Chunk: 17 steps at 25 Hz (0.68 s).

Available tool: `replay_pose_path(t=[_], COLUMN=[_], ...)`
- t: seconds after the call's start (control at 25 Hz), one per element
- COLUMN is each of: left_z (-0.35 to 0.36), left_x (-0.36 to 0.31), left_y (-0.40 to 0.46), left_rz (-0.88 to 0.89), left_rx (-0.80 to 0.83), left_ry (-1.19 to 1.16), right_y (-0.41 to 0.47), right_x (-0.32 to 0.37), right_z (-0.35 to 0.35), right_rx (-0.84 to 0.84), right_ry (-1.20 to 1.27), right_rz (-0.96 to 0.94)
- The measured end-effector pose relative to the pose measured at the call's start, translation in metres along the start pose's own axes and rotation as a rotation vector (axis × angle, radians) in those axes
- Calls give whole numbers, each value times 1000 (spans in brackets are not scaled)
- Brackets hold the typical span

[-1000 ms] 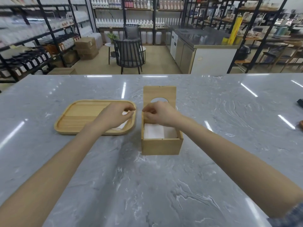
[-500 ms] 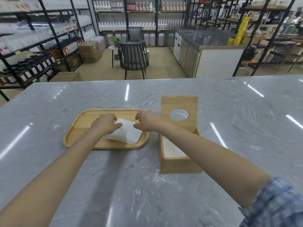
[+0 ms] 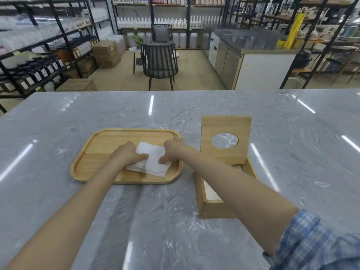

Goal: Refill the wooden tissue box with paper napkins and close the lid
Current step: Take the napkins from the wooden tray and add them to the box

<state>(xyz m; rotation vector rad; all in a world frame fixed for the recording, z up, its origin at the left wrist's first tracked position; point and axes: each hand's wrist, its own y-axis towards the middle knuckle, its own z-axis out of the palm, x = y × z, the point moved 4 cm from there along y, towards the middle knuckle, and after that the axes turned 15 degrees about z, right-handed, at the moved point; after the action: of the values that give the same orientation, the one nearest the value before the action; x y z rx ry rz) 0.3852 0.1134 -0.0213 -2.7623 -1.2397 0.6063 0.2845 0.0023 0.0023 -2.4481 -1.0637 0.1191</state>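
A stack of white paper napkins [image 3: 151,162] lies on the right half of a wooden tray [image 3: 97,152]. My left hand [image 3: 125,155] grips the stack's left edge, thumb on top. My right hand [image 3: 172,151] grips its right edge, thumb pressed on the top sheet. The wooden tissue box [image 3: 214,210] stands to the right of the tray, partly behind my right forearm. Its lid [image 3: 226,125], with a round hole, stands upright at the far side. White napkins [image 3: 210,191] show inside the box.
The grey marble table [image 3: 175,230] stretches wide on all sides. Beyond its far edge are a black chair [image 3: 158,61], a steel counter [image 3: 253,55] and shelves of bottles [image 3: 48,55].
My right hand left the tissue box and came over to the tray. Both hands have closed on the napkin stack's edges. The view shifted left, so the box now sits further right.
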Motion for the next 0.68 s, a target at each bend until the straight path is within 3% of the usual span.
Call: replay_pose_path(t=[0.28, 0.44, 0.68], left_z=[6, 0, -27], left_x=[-8, -16, -34], left_y=[5, -6, -39], left_rz=[54, 110, 247], left_rx=[25, -82, -299], left_ry=[-155, -159, -621], right_y=[1, -6, -40], right_x=[3, 7, -7], right_z=[0, 4, -21], right_rx=[1, -74, -240], right_ry=[90, 278, 521], right_rz=[-29, -31, -135])
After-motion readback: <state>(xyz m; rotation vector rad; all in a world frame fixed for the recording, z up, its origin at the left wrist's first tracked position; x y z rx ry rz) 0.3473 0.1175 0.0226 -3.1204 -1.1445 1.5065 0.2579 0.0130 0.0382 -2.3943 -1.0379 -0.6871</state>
